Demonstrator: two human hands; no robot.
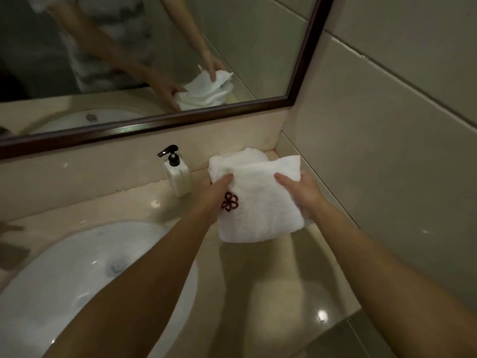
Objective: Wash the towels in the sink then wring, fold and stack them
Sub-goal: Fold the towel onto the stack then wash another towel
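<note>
A folded white towel [260,202] with a dark red flower emblem is held above the counter at the right. My left hand [215,193] grips its left edge, thumb on top. My right hand [302,195] grips its right edge, fingers over the top face. Behind it, in the counter's back corner, lies a stack of folded white towels [240,157], partly hidden by the held towel. The white oval sink [64,267] is at the lower left, under my left forearm.
A white soap dispenser [178,174] with a black pump stands on the beige counter [271,275] just left of the towels. A dark-framed mirror [154,122] runs along the back wall. A tiled wall [387,151] closes the right side.
</note>
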